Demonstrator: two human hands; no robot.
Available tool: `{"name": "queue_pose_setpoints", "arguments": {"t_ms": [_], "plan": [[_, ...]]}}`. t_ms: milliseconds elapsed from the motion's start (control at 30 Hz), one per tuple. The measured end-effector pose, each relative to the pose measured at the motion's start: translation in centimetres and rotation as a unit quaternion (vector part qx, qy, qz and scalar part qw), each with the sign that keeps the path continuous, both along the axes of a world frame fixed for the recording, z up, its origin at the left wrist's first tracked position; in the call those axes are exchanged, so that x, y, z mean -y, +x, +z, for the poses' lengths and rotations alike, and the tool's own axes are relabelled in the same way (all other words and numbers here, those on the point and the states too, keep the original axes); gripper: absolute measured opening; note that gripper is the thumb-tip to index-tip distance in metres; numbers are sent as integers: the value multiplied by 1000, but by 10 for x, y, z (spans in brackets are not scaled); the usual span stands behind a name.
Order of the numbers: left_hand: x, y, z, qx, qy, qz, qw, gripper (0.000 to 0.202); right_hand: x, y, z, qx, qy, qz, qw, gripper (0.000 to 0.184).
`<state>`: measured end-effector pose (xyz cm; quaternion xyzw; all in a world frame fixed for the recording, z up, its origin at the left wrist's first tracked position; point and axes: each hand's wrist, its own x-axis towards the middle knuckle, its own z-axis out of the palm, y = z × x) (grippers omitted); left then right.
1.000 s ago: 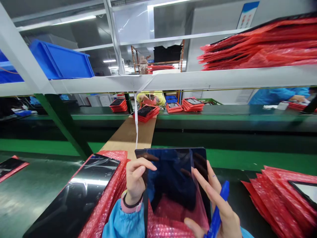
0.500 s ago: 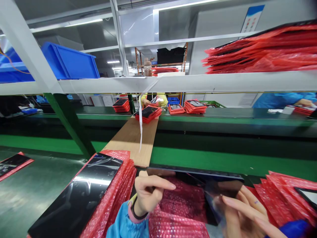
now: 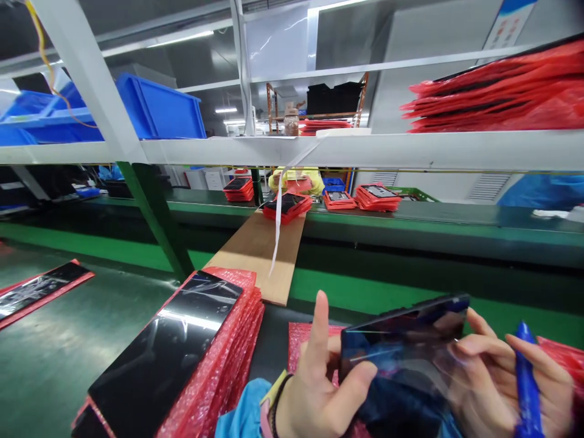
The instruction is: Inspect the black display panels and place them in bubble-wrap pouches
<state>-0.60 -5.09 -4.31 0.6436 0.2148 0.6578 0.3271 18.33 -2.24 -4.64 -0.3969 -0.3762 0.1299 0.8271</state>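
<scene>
Where the view ends below, the dark panel is cropped.

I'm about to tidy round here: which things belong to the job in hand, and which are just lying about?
In the job:
panel, held by left hand and right hand
pen, also in the right hand
probably the panel stack at left

Lying about, it seems:
blue bins
bottle
hanging white strip

Workbenches & blue bins show a mfg wkshp.
</scene>
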Motion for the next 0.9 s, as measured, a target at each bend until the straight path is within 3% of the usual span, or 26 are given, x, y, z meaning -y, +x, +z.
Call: {"name": "queue_pose_setpoints", "arguments": {"t_ms": [133, 333, 433, 600, 667, 733, 800, 900], "plan": [[0, -1, 5, -38, 7, 4, 999, 75, -3, 0, 7, 12, 3, 41, 999, 46], [3, -5, 17, -42, -20, -11, 999, 40, -8, -2, 9, -10, 20, 78, 997, 39], [2, -6, 25, 13, -62, -77, 995, 43, -10, -4, 9, -22, -6, 123, 992, 38], [-2, -9, 33, 82, -154, -190, 966, 48, -10, -5, 14, -93, -152, 182, 967, 43], [-5, -8, 33, 124, -193, -172, 958, 42, -9, -4, 15, -112, -180, 180, 960, 47], [-8, -8, 31, 145, -215, -114, 959, 36, -9, -3, 16, -119, -187, 179, 959, 49], [-11, -8, 30, 137, -227, -54, 963, 34, -8, -3, 17, -124, -188, 184, 957, 49], [-15, -8, 30, 117, -230, -12, 966, 33, -7, -4, 20, -150, -196, 191, 950, 49]]}}
